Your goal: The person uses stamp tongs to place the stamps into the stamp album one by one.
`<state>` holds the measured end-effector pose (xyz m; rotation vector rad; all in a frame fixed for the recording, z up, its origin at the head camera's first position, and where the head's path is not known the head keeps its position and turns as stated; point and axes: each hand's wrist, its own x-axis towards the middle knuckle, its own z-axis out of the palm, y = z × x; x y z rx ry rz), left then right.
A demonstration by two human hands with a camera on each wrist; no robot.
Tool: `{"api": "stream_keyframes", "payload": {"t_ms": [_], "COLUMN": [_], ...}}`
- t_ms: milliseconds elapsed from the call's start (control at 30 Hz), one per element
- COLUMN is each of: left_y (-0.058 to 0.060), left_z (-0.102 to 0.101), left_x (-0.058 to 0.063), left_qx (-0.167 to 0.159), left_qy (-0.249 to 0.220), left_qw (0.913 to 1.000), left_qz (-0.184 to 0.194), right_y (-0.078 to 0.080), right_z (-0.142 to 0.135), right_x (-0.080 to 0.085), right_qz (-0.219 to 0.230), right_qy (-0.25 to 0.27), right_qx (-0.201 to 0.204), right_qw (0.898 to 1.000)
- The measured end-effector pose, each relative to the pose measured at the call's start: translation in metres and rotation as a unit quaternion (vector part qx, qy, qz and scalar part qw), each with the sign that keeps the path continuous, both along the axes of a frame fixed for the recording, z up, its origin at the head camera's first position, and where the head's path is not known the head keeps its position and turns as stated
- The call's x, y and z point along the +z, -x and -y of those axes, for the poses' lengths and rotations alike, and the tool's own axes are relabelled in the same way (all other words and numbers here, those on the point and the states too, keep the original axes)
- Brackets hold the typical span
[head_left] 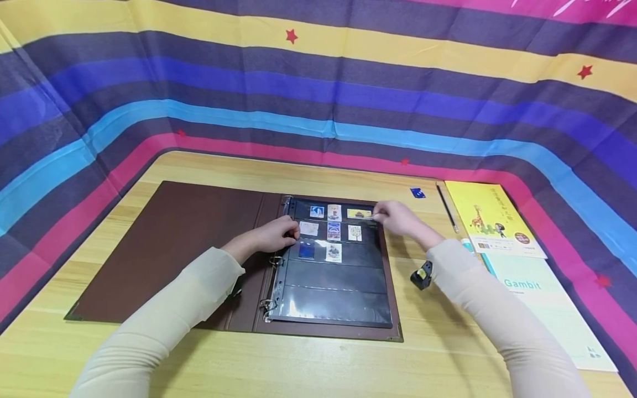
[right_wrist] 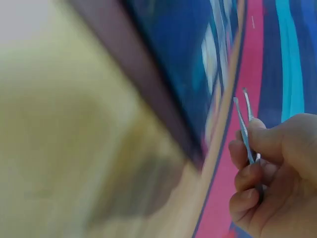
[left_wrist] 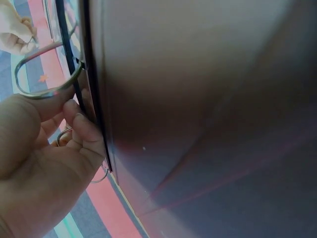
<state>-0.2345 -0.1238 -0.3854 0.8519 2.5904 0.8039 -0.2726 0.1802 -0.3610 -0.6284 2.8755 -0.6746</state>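
Observation:
Brown ring binder [head_left: 214, 232] lies spread, its black pocket page [head_left: 338, 307] bearing rows of stamps. At the page's left edge, beside the rings, rests my left hand [head_left: 271, 237], loosely curled fingertips touching the page near a pale stamp [head_left: 309, 228]. Its palm side shows beside a metal ring [left_wrist: 47, 94] in the left wrist view. My right hand [head_left: 398, 217] holds metal tweezers [right_wrist: 246, 126] between thumb and fingers over the page's upper right. The tweezer tips stand apart with nothing between them, near a yellow stamp [head_left: 359, 214] with a building on it.
A small blue piece [head_left: 417, 193] lies beyond the binder. To the right are a black pencil [head_left: 447, 207], a yellow book [head_left: 490, 215] with a giraffe and a pale Gambit pad [head_left: 552, 309]. Striped cloth [head_left: 318, 83] surrounds the table's back and sides.

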Motion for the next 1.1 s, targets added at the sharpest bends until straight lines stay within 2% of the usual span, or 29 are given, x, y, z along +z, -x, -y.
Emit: {"api": "stream_keyframes", "payload": {"t_ms": [100,267,400,533,667,900,1000,1100], "left_y": [0.0,0.0,0.0,0.0,0.0,-0.001,0.0,0.0], "left_z": [0.0,0.001,0.001,0.0,-0.002,-0.002,-0.002,-0.001], "left_x": [0.0,0.001,0.001,0.0,0.001,0.001,0.001,0.001], "left_qx": [-0.003,-0.003,0.0,0.004,0.003,0.003,0.002,0.004], "left_qy": [0.002,0.003,0.004,0.007,0.007,0.009,0.008,0.01], "left_qw": [1.0,1.0,1.0,1.0,0.9999,0.9999,0.9999,0.9999], "left_qz": [-0.001,0.002,0.003,0.005,0.008,0.01,0.011,0.01], "right_y": [0.014,0.029,0.034,0.039,0.045,0.049,0.047,0.044], "right_z": [-0.03,-0.072,-0.09,-0.098,-0.101,-0.1,-0.099,-0.098], "right_x": [0.003,0.003,0.002,-0.001,-0.006,-0.009,-0.008,-0.007], "right_qz": [-0.002,-0.004,-0.01,-0.013,-0.009,0.035,0.039,0.026], "right_qy": [0.02,0.016,0.002,-0.012,-0.026,-0.034,-0.046,-0.055], "right_qx": [-0.055,-0.144,-0.191,-0.219,-0.227,-0.241,-0.229,-0.19], "right_qw": [0.998,0.989,0.982,0.976,0.973,0.969,0.972,0.98]}}
